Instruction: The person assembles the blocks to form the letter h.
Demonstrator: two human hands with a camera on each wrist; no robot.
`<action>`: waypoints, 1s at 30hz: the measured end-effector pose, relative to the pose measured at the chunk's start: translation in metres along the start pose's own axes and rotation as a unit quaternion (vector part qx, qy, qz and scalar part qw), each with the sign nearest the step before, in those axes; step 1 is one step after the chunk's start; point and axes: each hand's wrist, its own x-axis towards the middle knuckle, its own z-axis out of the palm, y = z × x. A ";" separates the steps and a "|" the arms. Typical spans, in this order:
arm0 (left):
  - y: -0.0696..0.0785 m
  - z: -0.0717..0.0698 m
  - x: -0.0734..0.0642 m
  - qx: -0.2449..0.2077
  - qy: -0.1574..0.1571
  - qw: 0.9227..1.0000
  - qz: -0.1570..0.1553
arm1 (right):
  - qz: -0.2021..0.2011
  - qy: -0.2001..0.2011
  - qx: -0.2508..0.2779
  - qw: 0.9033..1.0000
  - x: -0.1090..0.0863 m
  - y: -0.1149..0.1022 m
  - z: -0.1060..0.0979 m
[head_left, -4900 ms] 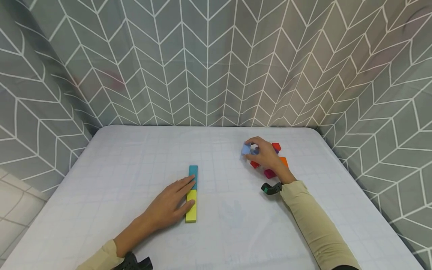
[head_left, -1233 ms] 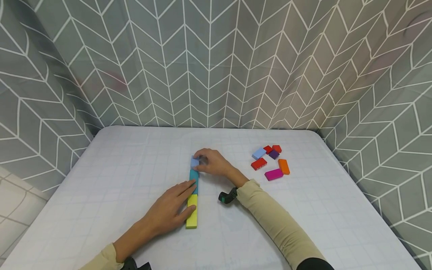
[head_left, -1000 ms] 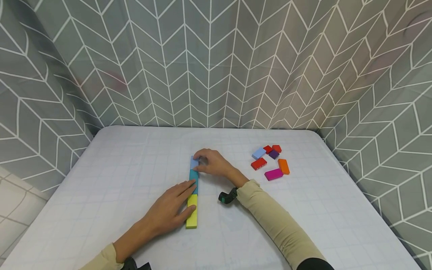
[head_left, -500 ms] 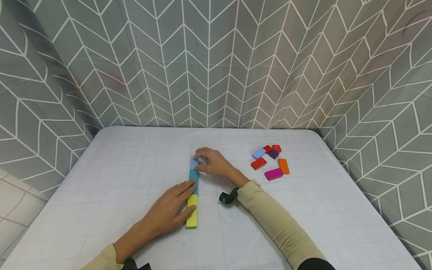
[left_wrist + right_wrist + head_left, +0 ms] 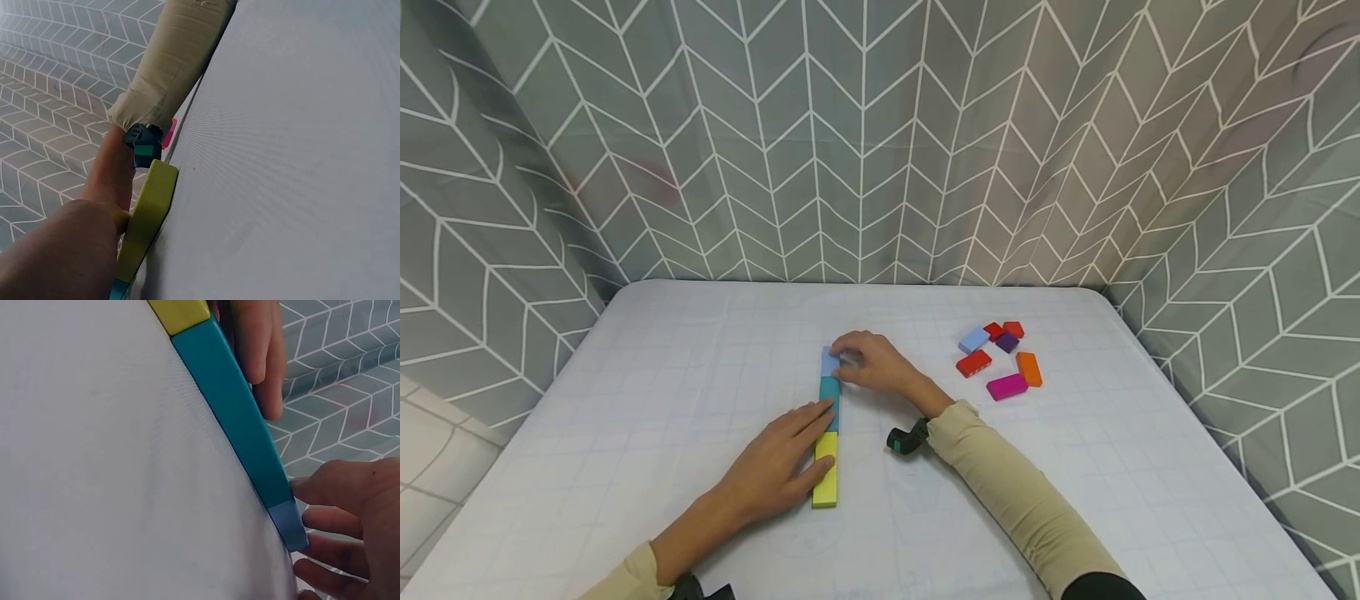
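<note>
A yellow block (image 5: 824,493), a teal block (image 5: 830,388) and a light blue block (image 5: 830,358) form one straight row, end to end, on the white table. My left hand (image 5: 775,458) lies along the row's left side, its extended fingers resting on the teal block and its thumb on the yellow one. At the far end, my right hand (image 5: 880,363) pinches the light blue block between thumb and fingers. The right wrist view shows that thumb (image 5: 306,487) near the seam where teal meets light blue.
Toward the back right lie several loose blocks: another light blue block (image 5: 974,339), a red block (image 5: 974,363), a purple block (image 5: 1007,342), an orange block (image 5: 1029,369), a magenta block (image 5: 1007,387) and two small red pieces (image 5: 1012,329). A patterned curtain (image 5: 880,167) hangs behind the table.
My right hand has carried the light blue block leftward from the loose blocks to the row's far end, where it now lines up with the teal one. My left hand has stayed put.
</note>
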 end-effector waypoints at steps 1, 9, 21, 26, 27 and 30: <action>0.000 0.000 0.000 -0.001 0.001 1.000 0.000 | -0.002 0.001 0.000 1.000 0.000 0.000 0.000; 0.000 0.001 0.001 -0.004 -0.015 1.000 -0.012 | 0.020 0.013 -0.016 1.000 -0.005 -0.003 -0.005; 0.001 -0.001 0.001 -0.004 -0.029 0.999 -0.021 | 0.083 0.069 -0.025 0.994 -0.036 0.012 -0.036; 0.001 -0.001 0.000 -0.004 -0.032 0.999 -0.021 | 0.080 0.090 -0.017 0.993 -0.045 0.022 -0.048; 0.002 -0.001 0.001 -0.003 -0.031 0.999 -0.020 | 0.079 0.094 -0.016 0.992 -0.047 0.024 -0.050; 0.001 -0.001 0.000 -0.003 -0.028 0.999 -0.017 | 0.071 0.109 -0.020 0.991 -0.052 0.028 -0.055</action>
